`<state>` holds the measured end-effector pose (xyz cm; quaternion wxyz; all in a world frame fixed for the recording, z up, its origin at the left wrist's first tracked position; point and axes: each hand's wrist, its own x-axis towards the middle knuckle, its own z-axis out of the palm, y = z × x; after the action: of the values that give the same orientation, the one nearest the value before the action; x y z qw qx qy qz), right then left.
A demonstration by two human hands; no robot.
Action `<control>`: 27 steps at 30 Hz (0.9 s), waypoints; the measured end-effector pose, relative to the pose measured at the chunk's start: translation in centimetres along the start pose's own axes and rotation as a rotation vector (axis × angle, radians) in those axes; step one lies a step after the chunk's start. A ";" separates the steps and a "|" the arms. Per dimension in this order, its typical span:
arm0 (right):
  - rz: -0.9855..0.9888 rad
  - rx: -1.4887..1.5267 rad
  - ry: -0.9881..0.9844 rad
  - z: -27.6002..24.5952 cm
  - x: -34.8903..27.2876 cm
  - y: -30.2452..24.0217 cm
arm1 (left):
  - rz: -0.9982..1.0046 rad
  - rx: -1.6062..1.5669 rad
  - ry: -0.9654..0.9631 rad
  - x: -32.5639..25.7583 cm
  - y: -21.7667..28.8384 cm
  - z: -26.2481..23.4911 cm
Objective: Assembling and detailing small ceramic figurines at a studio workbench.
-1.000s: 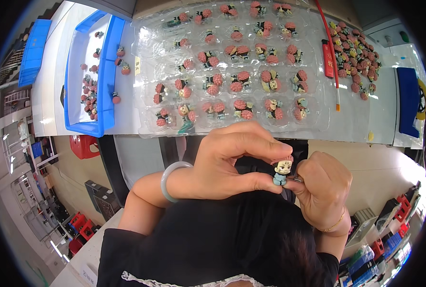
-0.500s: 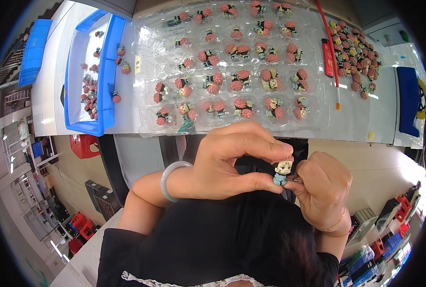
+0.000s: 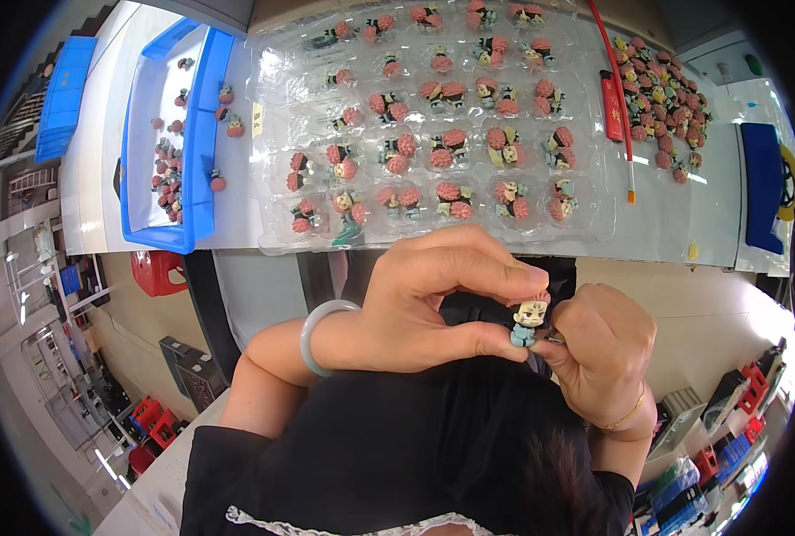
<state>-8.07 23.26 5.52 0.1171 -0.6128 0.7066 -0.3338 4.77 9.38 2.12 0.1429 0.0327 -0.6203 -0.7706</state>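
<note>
Between the thumb and fingers of my left hand (image 3: 442, 299) is a small figurine (image 3: 528, 322) with pink hair, a pale face and a light blue-green body. It is upright, head pinched from above and base resting on the thumb. My right hand (image 3: 599, 344) is closed in a fist right beside it, thumb tip close to the figurine's lower side. A tiny metallic tip shows at the right thumb; the rest of what that hand holds is hidden. Beyond my hands lies a clear plastic tray (image 3: 313, 116) with several pink-haired figurines in its pockets.
On the left of the table (image 3: 674, 214) stands a blue bin (image 3: 203, 179) with loose figurines; a few rest along its rim. At the right lie a red paintbrush (image 3: 621, 98), a red box-like strip (image 3: 611, 107) and a figurine heap (image 3: 665, 107). A red stool (image 3: 154, 273) stands below left.
The figurine has turned slightly in my left fingers, its face now a little more toward the view. Both hands have stayed nearly in place.
</note>
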 end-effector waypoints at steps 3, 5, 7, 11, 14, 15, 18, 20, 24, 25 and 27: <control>-0.024 0.001 -0.001 0.0 0.0 0.0 | -0.004 -0.068 0.018 0.0 -0.1 0.2; -0.008 0.003 0.002 -0.1 0.0 -0.1 | -0.007 -0.069 0.013 0.0 0.0 0.2; 0.006 0.006 0.005 0.0 0.0 -0.1 | -0.009 -0.068 0.010 0.0 0.0 0.1; 0.021 0.014 0.027 0.2 -0.1 0.0 | 0.021 -0.037 0.006 0.0 -0.1 0.0; 0.012 -0.013 0.007 -0.1 0.1 -0.3 | 0.031 -0.024 0.008 -0.1 -0.1 0.0; 0.002 -0.040 -0.007 -0.2 0.1 -0.3 | 0.033 -0.020 0.007 -0.2 -0.1 0.0; 0.010 -0.020 -0.002 -0.1 0.1 -0.2 | 0.054 -0.011 -0.012 -0.1 -0.3 -0.1; 0.019 -0.014 0.008 0.1 0.0 0.0 | 0.051 -0.001 -0.010 0.0 -0.2 -0.1; 0.013 -0.020 0.002 0.0 0.1 -0.1 | 0.059 0.006 -0.009 -0.1 -0.2 -0.2; 0.013 -0.019 0.001 0.0 0.1 -0.1 | 0.058 0.006 -0.008 -0.1 -0.2 -0.2; -0.003 -0.042 0.009 0.1 0.2 -0.1 | 0.056 0.010 -0.007 -0.1 -0.3 -0.2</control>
<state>-8.01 23.09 5.57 0.1005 -0.6149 0.7129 -0.3218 4.86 9.27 1.80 0.1623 0.0134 -0.6253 -0.7632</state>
